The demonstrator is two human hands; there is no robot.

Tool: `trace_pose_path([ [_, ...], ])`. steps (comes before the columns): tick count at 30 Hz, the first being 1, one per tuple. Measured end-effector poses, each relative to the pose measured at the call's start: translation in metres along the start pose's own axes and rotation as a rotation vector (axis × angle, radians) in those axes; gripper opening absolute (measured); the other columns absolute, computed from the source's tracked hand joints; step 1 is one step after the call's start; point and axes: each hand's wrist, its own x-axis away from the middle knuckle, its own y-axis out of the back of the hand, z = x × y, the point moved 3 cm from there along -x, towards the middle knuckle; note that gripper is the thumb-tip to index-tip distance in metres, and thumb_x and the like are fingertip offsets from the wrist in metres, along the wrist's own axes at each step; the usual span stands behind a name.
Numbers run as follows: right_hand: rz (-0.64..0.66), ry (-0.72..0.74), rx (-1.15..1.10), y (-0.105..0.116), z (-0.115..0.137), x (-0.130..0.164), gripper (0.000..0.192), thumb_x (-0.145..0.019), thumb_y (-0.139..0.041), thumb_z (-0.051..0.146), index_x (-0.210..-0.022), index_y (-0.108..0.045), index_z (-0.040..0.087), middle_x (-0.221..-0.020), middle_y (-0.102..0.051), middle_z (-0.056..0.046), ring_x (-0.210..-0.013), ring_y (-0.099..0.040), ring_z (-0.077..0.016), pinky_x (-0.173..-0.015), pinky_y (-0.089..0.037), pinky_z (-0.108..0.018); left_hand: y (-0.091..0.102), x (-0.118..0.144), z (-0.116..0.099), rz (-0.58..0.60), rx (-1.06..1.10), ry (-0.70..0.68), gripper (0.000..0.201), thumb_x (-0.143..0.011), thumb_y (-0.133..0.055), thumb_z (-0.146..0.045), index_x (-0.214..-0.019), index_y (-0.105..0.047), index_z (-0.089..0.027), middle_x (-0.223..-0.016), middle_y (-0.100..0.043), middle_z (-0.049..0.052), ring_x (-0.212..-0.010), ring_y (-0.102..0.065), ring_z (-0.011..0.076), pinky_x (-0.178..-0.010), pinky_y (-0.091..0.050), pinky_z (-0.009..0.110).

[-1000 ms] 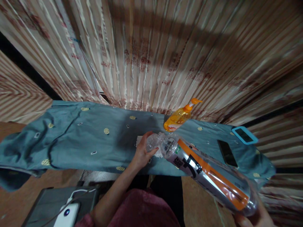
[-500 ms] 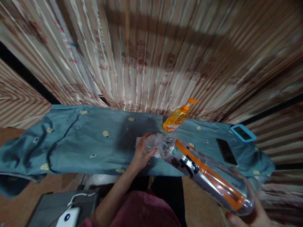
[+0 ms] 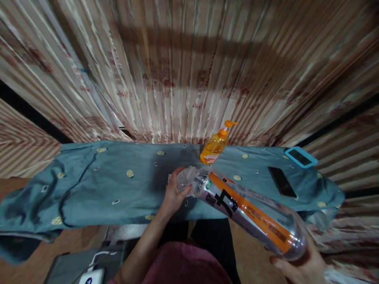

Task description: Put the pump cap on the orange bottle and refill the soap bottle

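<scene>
A large clear plastic bottle (image 3: 248, 211) with an orange and silver label slants across the right front of the cloth-covered table. My right hand (image 3: 302, 260) grips it around its near right end. My left hand (image 3: 174, 193) is closed around a clear, ridged plastic piece (image 3: 186, 178), whose exact kind I cannot make out. The bottle's far left end meets or overlaps this piece; whether they are joined is unclear. Something whitish lies partly hidden beneath the left hand. Just behind the bottle stands an orange pump bottle (image 3: 213, 148) of yellow-orange liquid.
A blue-green patterned cloth (image 3: 89, 185) covers the narrow table. On its right lie a black phone (image 3: 282, 181) and a blue-framed device (image 3: 301, 157). A striped curtain (image 3: 177, 79) hangs behind. At lower left, a white power bank (image 3: 92, 276) with a cable rests on a grey surface.
The view has shifted slightly. The large bottle has rolled a little, so more of its label's black lettering faces me. Both hands keep their hold.
</scene>
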Motion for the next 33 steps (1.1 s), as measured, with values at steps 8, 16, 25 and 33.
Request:
trace_pose_path([
  [8, 0.042, 0.134, 0.073, -0.001, -0.009, -0.004, 0.103, -0.058, -0.100, 0.074, -0.138, -0.062, 0.021, -0.131, -0.072, -0.012, -0.122, -0.067, -0.0324, -0.090, -0.059, -0.032, 0.000, -0.001, -0.002, -0.012, -0.010, 0.043, 0.068, -0.078, -0.085, -0.025, -0.142, -0.059, -0.023, -0.144, -0.073, 0.012, -0.136, -0.070, 0.0340, -0.121, -0.053, 0.053],
  [16, 0.089, 0.103, 0.072, -0.004, -0.012, -0.002, 0.098, -0.066, -0.095, 0.071, -0.141, -0.059, 0.019, -0.134, -0.074, -0.016, -0.120, -0.073, -0.0368, -0.092, -0.063, -0.037, 0.001, -0.004, -0.007, -0.016, -0.015, 0.025, 0.066, -0.077, -0.083, -0.022, -0.138, -0.060, -0.023, -0.138, -0.076, 0.011, -0.129, -0.072, 0.0330, -0.114, -0.057, 0.051],
  [25, 0.152, 0.024, -0.059, -0.007, -0.021, -0.002, 0.116, -0.063, -0.099, 0.063, -0.160, -0.050, 0.023, -0.145, -0.069, -0.016, -0.122, -0.074, -0.0374, -0.086, -0.063, -0.034, 0.001, -0.004, -0.003, -0.006, -0.001, 0.035, 0.066, -0.076, -0.082, -0.023, -0.138, -0.058, -0.022, -0.139, -0.073, 0.013, -0.128, -0.071, 0.0329, -0.114, -0.056, 0.052],
  [33, 0.225, 0.124, 0.009, -0.001, -0.035, -0.009, 0.115, -0.076, -0.090, 0.065, -0.170, -0.039, 0.024, -0.151, -0.066, -0.016, -0.134, -0.068, -0.0421, -0.098, -0.062, -0.043, 0.000, -0.005, -0.006, -0.008, 0.005, 0.038, 0.064, -0.077, -0.083, -0.022, -0.137, -0.060, -0.021, -0.134, -0.076, 0.011, -0.122, -0.074, 0.0309, -0.111, -0.058, 0.049],
])
